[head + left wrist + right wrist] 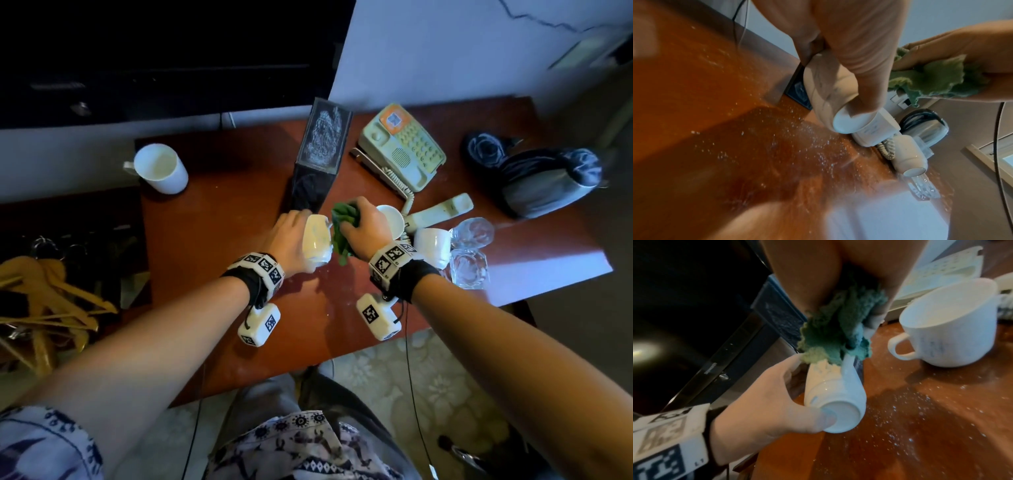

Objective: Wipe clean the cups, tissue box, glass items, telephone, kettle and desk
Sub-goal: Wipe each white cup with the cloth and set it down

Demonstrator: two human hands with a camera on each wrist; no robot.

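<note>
Head view, looking down on a reddish wooden desk (212, 219) dusted with white specks. At its centre, the left hand (291, 240) curls its fingers and thumb around a white cup (317, 243), held tipped on its side above the desk with the thumb against its base. Touching the cup's mouth, the right hand (366, 228) bunches a green cloth (344, 228) in closed fingers. Just right of the held cup stand a second white cup (390, 219) and an upturned third one (433, 246), with glass items (469, 250) beside that. Behind the held cup stands a dark tissue box (317, 157); right of it a pale telephone (400, 147), its handset (442, 210) lying off the cradle. Farther right lies a dark kettle (544, 178). Well left of the held cup, a white mug (161, 169) stands at the desk's back corner.
</note>
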